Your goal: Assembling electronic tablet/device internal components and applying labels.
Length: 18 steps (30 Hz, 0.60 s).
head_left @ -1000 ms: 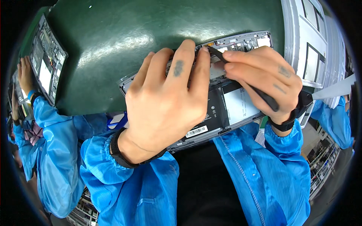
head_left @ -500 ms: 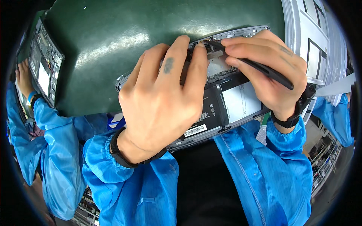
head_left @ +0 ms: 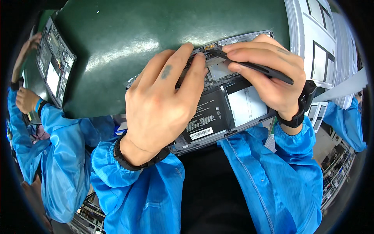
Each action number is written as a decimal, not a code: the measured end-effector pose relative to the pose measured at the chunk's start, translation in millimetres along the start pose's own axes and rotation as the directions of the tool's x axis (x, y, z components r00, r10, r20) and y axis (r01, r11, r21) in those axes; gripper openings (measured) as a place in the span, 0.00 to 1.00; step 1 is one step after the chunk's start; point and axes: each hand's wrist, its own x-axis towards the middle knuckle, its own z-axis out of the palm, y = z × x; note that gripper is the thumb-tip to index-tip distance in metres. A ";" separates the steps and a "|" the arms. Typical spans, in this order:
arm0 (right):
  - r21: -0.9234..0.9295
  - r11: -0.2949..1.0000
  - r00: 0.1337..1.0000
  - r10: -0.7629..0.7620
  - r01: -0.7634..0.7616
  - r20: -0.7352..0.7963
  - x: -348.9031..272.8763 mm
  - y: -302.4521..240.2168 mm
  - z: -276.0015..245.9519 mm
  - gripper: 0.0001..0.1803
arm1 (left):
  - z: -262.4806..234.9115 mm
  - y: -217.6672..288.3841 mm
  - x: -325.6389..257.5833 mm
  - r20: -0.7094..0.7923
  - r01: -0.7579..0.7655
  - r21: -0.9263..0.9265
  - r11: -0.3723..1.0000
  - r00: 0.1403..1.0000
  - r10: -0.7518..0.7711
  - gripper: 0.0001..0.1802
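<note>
At centre frame, on the near edge of a dark green bench (head_left: 117,43), an opened laptop base (head_left: 218,113) lies with its back cover off, internals facing up. Black battery pack (head_left: 210,113) fills the lower middle of the chassis, a white barcode label on it; a pale rectangular panel (head_left: 246,104) sits just right of it. Left hand (head_left: 163,105) lies palm down across the left half of the base, fingers spread narrow and pressed onto the components near the upper edge; it holds nothing that can be seen. A black wristband circles that wrist. Right hand (head_left: 269,78) is closed in a pen-style pinch on a slim black tool (head_left: 257,67), the tool's tip touching the board in the upper middle of the chassis, just beside the left fingertips; its tail slants toward the right over the knuckles. A black wrist strap (head_left: 300,111) sits on the right wrist. Both forearms wear blue sleeves, entering from the lower edge. Upper left of frame: a second opened laptop (head_left: 54,66) on the same bench, with another person's hand (head_left: 25,99), blue-sleeved, beside it. Upper right: a stack of white trays (head_left: 323,50).
</note>
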 end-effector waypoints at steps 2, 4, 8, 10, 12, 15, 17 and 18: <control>-0.001 1.000 1.000 0.003 -0.003 0.009 0.8 0.2 0.6 0.13 | -1.2 0.9 1.2 0.008 0.004 0.000 1.000 1.000 -0.004 0.15; 0.009 1.000 1.000 0.010 -0.010 0.014 1.4 0.4 2.1 0.14 | -1.2 1.4 1.7 0.019 0.021 0.008 1.000 1.000 -0.022 0.15; -0.017 1.000 1.000 -0.002 0.003 0.026 2.7 0.4 1.7 0.14 | 1.0 0.2 1.3 0.016 0.018 0.000 1.000 1.000 -0.018 0.15; -0.007 1.000 0.999 -0.006 0.007 0.031 3.5 0.4 2.1 0.13 | 1.7 -0.4 0.3 0.009 0.014 0.008 1.000 1.000 -0.014 0.14; -0.001 1.000 0.999 0.004 -0.004 0.034 2.6 0.8 2.8 0.13 | 1.6 0.1 0.6 0.018 0.017 0.005 1.000 1.000 -0.017 0.14; 0.001 1.000 0.999 0.007 -0.007 0.052 0.3 3.4 1.6 0.13 | 6.6 -1.2 -4.0 0.003 0.011 -0.018 1.000 1.000 -0.011 0.14; 0.004 1.000 0.997 0.002 -0.002 0.071 -1.6 4.4 1.3 0.13 | 9.3 -1.0 -6.7 -0.016 0.007 -0.039 0.999 1.000 -0.008 0.14; 0.005 1.000 0.998 0.003 -0.004 0.070 -2.4 4.1 1.4 0.13 | 9.3 -0.4 -6.5 -0.018 0.009 -0.045 0.999 1.000 -0.010 0.14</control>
